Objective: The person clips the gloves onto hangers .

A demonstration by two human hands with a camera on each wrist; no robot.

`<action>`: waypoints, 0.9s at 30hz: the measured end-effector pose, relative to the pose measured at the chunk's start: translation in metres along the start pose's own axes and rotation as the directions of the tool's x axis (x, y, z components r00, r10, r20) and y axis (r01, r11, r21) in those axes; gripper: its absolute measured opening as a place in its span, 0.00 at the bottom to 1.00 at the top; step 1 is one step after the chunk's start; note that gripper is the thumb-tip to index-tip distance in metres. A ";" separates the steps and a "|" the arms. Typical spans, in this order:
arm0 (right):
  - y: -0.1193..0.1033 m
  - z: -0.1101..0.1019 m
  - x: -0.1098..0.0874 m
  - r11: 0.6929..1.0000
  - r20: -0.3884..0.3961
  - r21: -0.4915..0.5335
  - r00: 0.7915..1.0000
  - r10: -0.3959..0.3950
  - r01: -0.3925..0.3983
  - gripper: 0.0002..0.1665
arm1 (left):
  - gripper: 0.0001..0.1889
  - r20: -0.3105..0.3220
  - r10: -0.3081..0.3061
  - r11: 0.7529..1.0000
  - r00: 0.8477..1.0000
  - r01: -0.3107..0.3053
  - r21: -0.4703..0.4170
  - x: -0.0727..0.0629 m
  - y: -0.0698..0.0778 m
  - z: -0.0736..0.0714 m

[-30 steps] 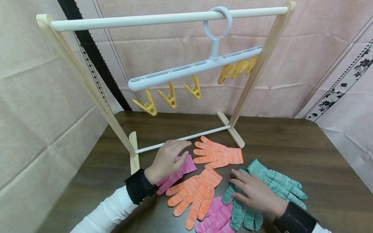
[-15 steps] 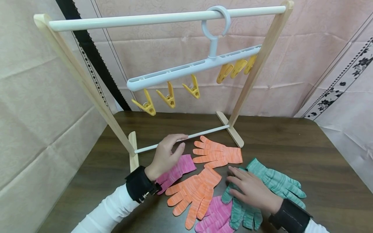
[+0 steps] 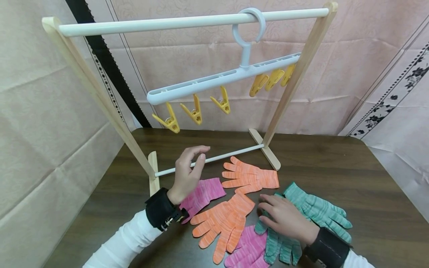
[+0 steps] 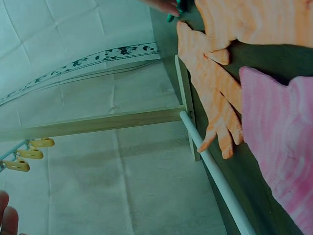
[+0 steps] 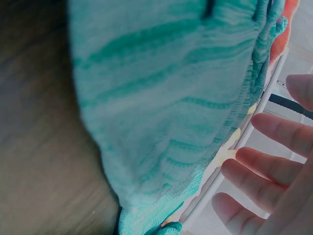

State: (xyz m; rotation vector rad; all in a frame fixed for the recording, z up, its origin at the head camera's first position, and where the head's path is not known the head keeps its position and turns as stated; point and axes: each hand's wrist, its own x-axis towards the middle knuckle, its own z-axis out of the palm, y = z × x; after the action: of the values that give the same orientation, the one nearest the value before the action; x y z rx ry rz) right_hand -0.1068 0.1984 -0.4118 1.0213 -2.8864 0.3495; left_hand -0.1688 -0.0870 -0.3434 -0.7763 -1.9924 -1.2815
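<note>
My left hand (image 3: 187,173) is raised near the rack's lower bar with its fingers loosely bent and nothing in them. Just below it lies a pink knit glove (image 3: 205,194), partly covered by the wrist. Over the green gloves, my right hand (image 3: 289,219) hovers with relaxed fingers; the right wrist view shows its fingers (image 5: 274,181) apart beside green fabric (image 5: 161,112). One green glove (image 3: 321,208) spreads to the right, another (image 3: 283,248) overlaps a second pink glove (image 3: 248,248). Between the hands lie two orange gloves, one near (image 3: 228,219), one farther (image 3: 253,176).
A wooden rack with a white top bar (image 3: 151,24) and a thin lower bar (image 3: 231,153) stands behind the gloves. From the top bar hangs a light blue hanger (image 3: 214,79) with several yellow clips (image 3: 196,111). Pale cloth (image 3: 335,82) surrounds the brown table (image 3: 335,160).
My left hand has lifted away from the pink glove, up and to the left. The right hand has shifted slightly left above the green gloves. The gloves stay in place.
</note>
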 end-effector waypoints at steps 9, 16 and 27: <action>-0.002 0.002 0.006 1.000 0.111 0.002 0.994 0.004 -0.004 0.19 | 0.14 -0.070 -0.025 0.996 0.997 0.018 -0.088 0.008 0.004 -0.003; -0.002 0.002 0.008 0.999 0.144 0.023 0.989 0.020 -0.023 0.19 | 0.15 -0.053 -0.049 0.991 0.997 0.042 -0.126 0.013 0.009 -0.004; -0.003 -0.004 0.013 0.997 0.181 0.066 0.983 0.030 -0.043 0.21 | 0.20 -0.018 -0.081 0.965 0.997 0.074 -0.251 0.022 0.022 -0.006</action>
State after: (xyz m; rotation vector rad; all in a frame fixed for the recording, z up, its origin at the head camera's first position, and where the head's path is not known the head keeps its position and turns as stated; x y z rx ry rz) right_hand -0.1156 0.1888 -0.4059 1.0635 -3.0772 0.3809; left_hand -0.1652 -0.0817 -0.3127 -0.7983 -1.8764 -1.6030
